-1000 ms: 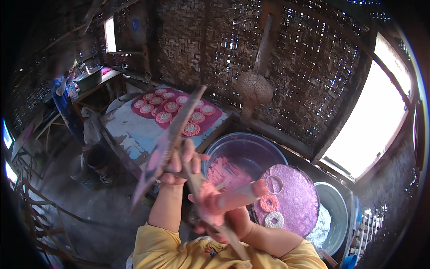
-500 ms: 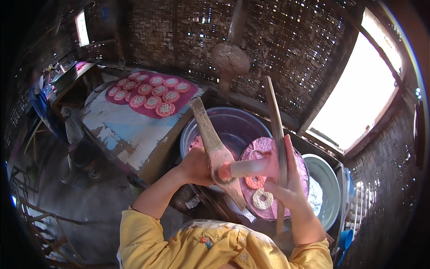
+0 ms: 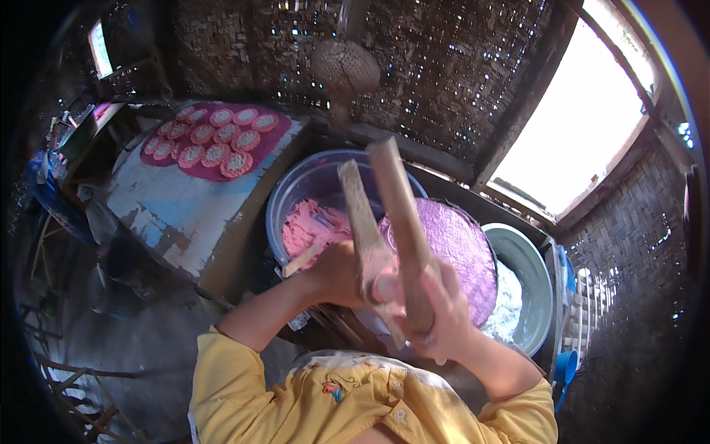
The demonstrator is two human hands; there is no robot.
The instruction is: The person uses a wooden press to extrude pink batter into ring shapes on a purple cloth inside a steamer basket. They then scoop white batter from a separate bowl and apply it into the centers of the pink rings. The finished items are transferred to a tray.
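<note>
My left hand [image 3: 336, 274] is closed round a pink-smeared wooden board [image 3: 361, 207], the lower part of a two-piece dough press. In my right hand [image 3: 442, 307] is the press's other wooden bar [image 3: 403, 214], gripped near its lower end. The two pieces stand close together, with a short pale shaft [image 3: 383, 287] between them. Beneath them lies a round purple sheet [image 3: 455, 251], partly covered by the press. Left of it, the purple basin [image 3: 277, 203] holds pink dough [image 3: 314, 226] and a wooden stick [image 3: 302, 260].
A grey-green basin [image 3: 546, 296] with foil-like silvery material stands to the right. At left, a worn white and blue table [image 3: 181, 222] bears a purple sheet [image 3: 255, 148] with several pink and white rounds. A blue scoop [image 3: 566, 364] hangs at lower right.
My right hand has brought its bar leftward toward the board, shortening the exposed shaft. The pink and white dough rings seen on the purple sheet are now out of sight. The view has shifted slightly.
</note>
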